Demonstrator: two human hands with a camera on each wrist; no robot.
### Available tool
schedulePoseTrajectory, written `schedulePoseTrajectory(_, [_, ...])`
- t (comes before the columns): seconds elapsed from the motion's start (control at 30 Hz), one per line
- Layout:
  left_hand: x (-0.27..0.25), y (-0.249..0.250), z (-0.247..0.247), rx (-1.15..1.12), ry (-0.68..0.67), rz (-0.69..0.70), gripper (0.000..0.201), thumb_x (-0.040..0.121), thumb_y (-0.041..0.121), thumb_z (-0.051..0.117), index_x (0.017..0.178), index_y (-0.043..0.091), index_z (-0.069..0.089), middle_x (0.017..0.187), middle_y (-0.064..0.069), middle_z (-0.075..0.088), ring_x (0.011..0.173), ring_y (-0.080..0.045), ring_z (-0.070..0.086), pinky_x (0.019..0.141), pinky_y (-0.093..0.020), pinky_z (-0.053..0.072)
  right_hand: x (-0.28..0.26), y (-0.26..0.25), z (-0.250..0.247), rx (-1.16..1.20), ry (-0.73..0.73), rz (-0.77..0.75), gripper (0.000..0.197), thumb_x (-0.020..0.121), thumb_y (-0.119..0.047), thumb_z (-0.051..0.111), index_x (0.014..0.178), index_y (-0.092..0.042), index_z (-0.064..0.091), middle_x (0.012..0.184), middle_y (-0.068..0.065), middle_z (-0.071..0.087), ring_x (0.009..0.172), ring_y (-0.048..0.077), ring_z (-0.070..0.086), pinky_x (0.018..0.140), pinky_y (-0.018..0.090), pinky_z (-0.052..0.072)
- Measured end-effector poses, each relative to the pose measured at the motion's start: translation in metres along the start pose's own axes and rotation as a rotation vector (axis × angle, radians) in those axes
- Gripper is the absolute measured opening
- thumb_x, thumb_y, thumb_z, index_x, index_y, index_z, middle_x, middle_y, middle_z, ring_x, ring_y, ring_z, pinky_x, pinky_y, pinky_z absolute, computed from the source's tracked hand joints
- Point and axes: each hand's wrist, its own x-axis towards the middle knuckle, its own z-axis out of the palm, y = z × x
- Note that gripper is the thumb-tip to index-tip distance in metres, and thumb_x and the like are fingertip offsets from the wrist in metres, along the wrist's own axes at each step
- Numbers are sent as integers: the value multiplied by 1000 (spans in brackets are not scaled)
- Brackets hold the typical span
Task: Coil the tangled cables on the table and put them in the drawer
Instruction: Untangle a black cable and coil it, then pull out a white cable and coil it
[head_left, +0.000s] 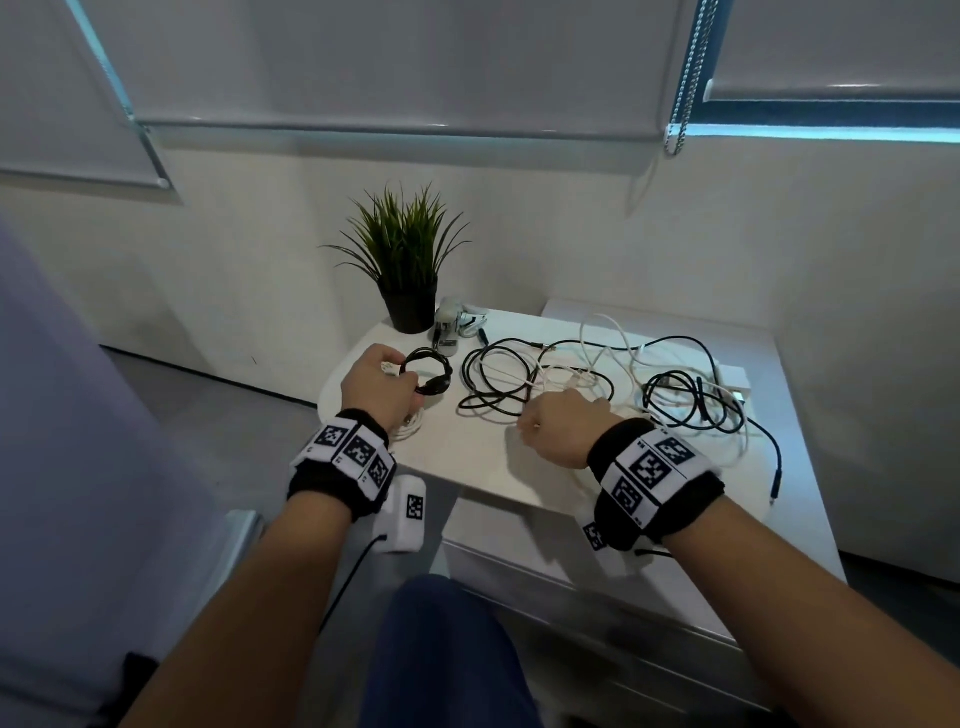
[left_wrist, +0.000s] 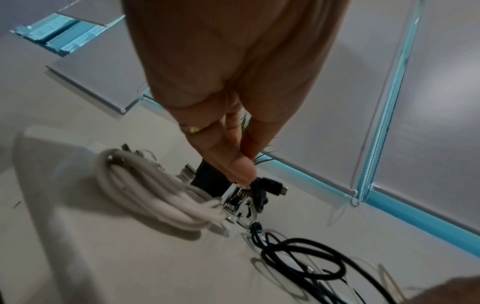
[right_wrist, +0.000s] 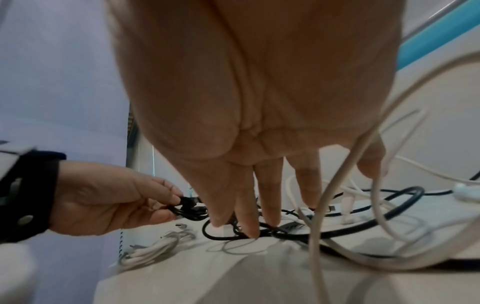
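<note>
Two hands work over the worktop (head_left: 467, 457) in front of us. Our right hand (head_left: 558, 423) reaches down with straight fingers (right_wrist: 249, 222) touching the tangled cables (head_left: 597, 384). Our left hand (head_left: 376, 384) pinches a coiled black cable (head_left: 427, 370), with a coiled white cable (left_wrist: 145, 191) lying just beneath. Farther back, a black pot (head_left: 409, 306) holds a green plant (head_left: 402, 236).

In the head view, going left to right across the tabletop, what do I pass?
Left hand holding the coiled black cable → loose black cable loops → right hand → tangle of black and white cables → white power adapter. The potted plant stands behind, at the back left.
</note>
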Motion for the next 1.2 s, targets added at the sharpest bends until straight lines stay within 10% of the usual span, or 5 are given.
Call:
schedulePoseTrajectory(0.13, [12, -4, 8, 50, -13, -21, 18, 77, 11, 57, 91, 21, 51, 77, -17, 63, 42, -18, 45, 42, -20, 32, -1, 13, -4, 7, -41, 17, 21, 91, -25, 43, 71, -26, 49, 94, -5, 53, 107, 25, 45, 107, 49, 27])
schedulePoseTrajectory(0.47, [16, 1, 12, 181, -128, 25, 19, 83, 12, 60, 99, 2, 64, 81, -12, 66, 64, -23, 55, 67, -29, 48, -6, 29, -9, 168, 1, 29, 46, 89, -19, 54, 135, -20, 50, 141, 1, 48, 129, 21, 44, 107, 32, 35])
schedulePoseTrajectory(0.8, [-43, 23, 56, 422, -491, 373, 32, 83, 27, 66, 114, 22, 65, 121, -1, 60, 106, -13, 56, 92, -21, 38, -14, 64, -24, 641, 732, 110, 22, 79, 6, 58, 88, -7, 73, 91, 7, 71, 81, 14, 59, 62, -1, 35])
schedulePoseTrajectory(1.03, [-54, 20, 72, 571, -561, 348, 21, 82, 19, 64, 100, 15, 73, 102, 0, 71, 97, -11, 62, 84, -17, 43, -29, 85, -38, 527, 801, 103, 29, 81, 9, 53, 95, -5, 75, 100, 12, 70, 95, 25, 64, 82, 13, 40])
schedulePoseTrajectory(1.2, [-51, 25, 76, 578, -450, 361, 18, 83, 21, 63, 96, 17, 74, 98, -1, 72, 95, -16, 64, 84, -23, 48, -42, 97, -46, 516, 730, 133, 12, 82, -15, 69, 91, -9, 75, 91, 4, 70, 82, 15, 59, 64, 8, 36])
